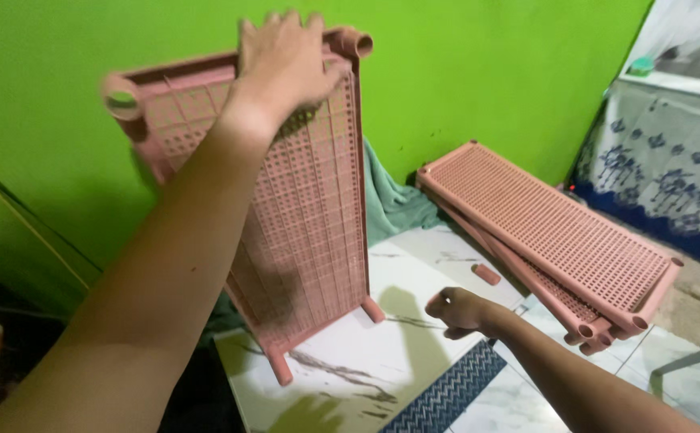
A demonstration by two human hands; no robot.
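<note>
The left grip lies spread flat over the top edge of a pink shelf panel, fingers curled over its rim, steadying it on end. The panel stands upright and slightly tilted on the white marble floor, in front of the green wall, its short corner legs touching the tiles. The right grip is pressed together into a fist, low above the floor to the right of the panel's base; I cannot tell whether it holds anything. A stack of matching pink panels leans well apart to the right, by a patterned cloth. A teal cloth lies bunched behind the panel. A zigzag mat lies under the right forearm, and a small pink tube lies on the floor near the stack.
</note>
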